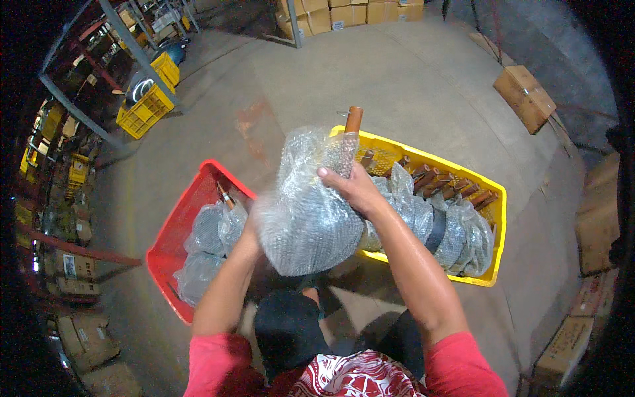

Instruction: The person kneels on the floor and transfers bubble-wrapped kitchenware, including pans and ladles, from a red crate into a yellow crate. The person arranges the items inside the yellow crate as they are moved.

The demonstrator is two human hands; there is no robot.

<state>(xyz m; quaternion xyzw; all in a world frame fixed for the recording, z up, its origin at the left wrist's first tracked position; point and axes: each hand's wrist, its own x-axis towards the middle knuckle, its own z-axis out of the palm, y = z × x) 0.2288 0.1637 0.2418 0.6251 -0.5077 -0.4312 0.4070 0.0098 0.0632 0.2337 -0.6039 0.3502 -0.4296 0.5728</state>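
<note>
A: Hands first: our right hand (356, 188) grips the wrapped lower end of a brown handle (354, 120), thumb on top, fingers mostly hidden. Our left hand (249, 233) is blurred and tucked behind the wrap, so we can't tell if it's pinching or just flat. The bubble-wrapped piece (307, 228) is held up at the left end of the yellow crate (501, 228), covering that corner from where we look.

B: How do we reckon it handles?

A: Soft and kinda slippery outside, probably stiff and a bit heavy at the wide end. Can't see enough to call it fragile. We'd take the handle and support the broad part underneath.

B: Any brands or labels?

A: None we can read on the wrap. There's a white label (69, 266) on a carton (78, 281) far left of the yellow crate, past the red crate (173, 231), but it's way too small for us.
</note>
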